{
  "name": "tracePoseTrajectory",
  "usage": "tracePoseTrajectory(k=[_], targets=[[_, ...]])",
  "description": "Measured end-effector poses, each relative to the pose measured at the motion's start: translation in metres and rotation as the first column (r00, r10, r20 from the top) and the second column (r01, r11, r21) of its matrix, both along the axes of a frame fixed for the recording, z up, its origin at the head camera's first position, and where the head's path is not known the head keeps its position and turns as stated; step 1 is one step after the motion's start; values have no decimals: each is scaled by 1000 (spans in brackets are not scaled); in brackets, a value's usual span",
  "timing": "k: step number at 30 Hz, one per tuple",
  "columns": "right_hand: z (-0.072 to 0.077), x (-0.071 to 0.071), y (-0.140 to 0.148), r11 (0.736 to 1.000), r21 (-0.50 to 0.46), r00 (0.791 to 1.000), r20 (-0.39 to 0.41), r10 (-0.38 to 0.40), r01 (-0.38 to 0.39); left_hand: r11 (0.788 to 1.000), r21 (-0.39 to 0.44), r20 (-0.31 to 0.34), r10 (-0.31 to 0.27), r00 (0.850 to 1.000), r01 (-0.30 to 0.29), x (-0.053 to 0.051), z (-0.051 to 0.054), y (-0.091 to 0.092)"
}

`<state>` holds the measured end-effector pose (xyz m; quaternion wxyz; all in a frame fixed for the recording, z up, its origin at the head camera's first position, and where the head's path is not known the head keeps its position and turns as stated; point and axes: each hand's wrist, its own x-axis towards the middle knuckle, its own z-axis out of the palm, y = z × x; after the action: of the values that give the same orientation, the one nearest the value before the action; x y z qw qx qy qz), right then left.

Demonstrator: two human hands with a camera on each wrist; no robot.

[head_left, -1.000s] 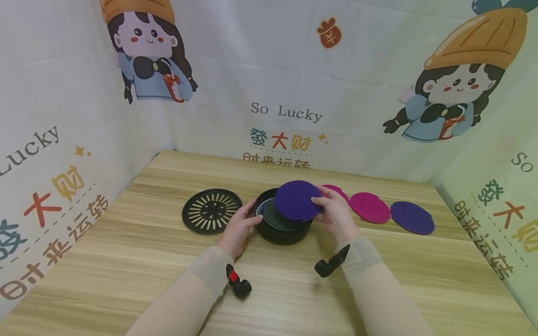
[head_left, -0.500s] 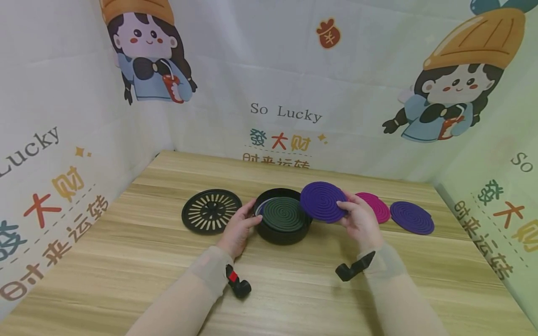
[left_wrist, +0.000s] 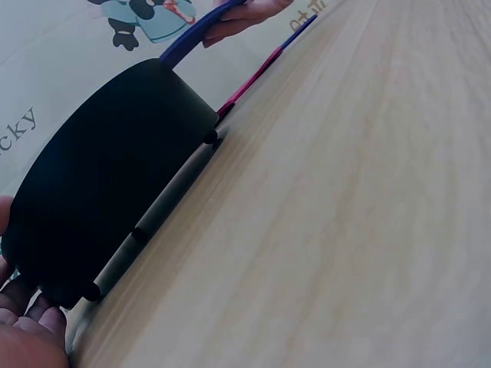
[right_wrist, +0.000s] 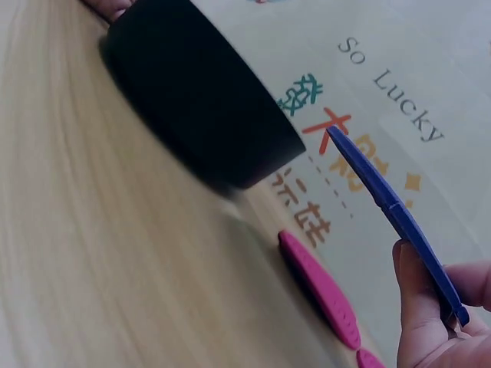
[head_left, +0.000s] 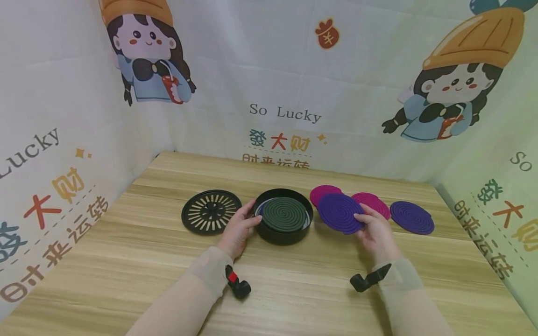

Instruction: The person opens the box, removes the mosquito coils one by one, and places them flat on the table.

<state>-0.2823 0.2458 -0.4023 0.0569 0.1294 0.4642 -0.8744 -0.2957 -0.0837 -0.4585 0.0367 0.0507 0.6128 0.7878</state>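
a white printed cloth [head_left: 235,70] is hung behind the black container [head_left: 282,237], and a wood-grain table [head_left: 286,289] is spread beneath it. the round container is stood upright; to its left, a slotted black plate [head_left: 212,212] is laid flat. by the left hand [head_left: 237,232], the container is gripped at its left side, with the thumb set at the rim and the fingers curved against the wall. by the right hand [head_left: 377,234], a tilted purple disc [head_left: 339,213] is pinched at its edge, lifted above the table just to the right of the container and apart from it. inside the container, a green spiral disc [head_left: 285,213] is seen on top, a pale edge shown beneath. well to the container's right, a second purple disc [head_left: 412,218] is laid flat; between it and the container, a farther pink disc [head_left: 373,204] is partly hidden by the right hand, and a nearer pink disc [head_left: 324,192] by the lifted disc.
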Motion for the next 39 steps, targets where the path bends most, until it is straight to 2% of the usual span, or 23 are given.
tracePoseTrajectory(k=[7,12,17,27,31,39], targets=[[-12,5,4,998,64,999,27,25,-27,1000,-11,1,0,1000,0,1,1,-1],[-20,7,1,980,174,995,17,98,-100,1000,-12,-1,1,1000,-1,2,1,-1],[-27,6,-1,968,218,992,38,121,-127,1000,-18,2,3,1000,-3,1,1,-1],[-31,4,-2,943,308,992,49,114,-124,1000,-27,-1,7,1000,-7,-1,0,-1],[-30,4,-4,924,366,994,54,95,-108,1000,-23,-8,8,1000,-8,-2,0,0],[-27,5,-6,906,412,994,79,69,-96,1000,-19,-7,10,1000,-10,-2,0,0]])
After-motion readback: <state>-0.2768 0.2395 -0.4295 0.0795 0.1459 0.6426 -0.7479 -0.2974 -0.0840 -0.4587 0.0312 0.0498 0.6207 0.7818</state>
